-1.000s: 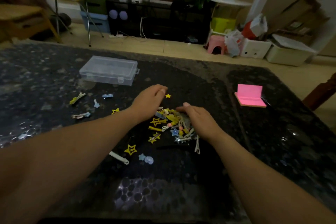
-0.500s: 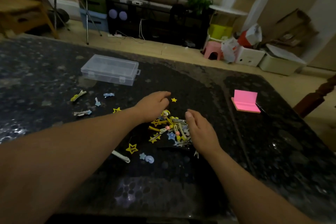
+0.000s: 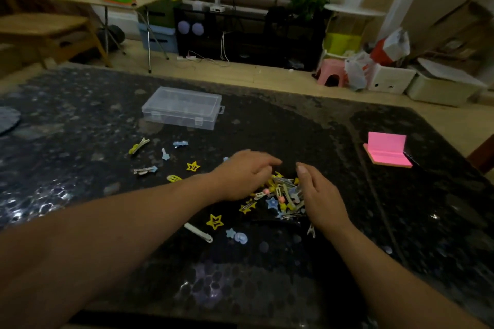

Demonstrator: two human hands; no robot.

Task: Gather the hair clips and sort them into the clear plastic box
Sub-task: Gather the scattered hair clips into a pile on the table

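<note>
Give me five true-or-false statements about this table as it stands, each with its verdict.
1. The clear plastic box has its lid closed. True.
2. The pile of hair clips lies between the left hand and the right hand. True.
3. The pink notepad sits left of the box. False: it lies at the table's right side.
4. Every clip is in the pile. False: several lie scattered, such as the yellow star clip nearer the person.
5. The right hand grips the box. False: it is beside the pile, and the box stands apart.
</note>
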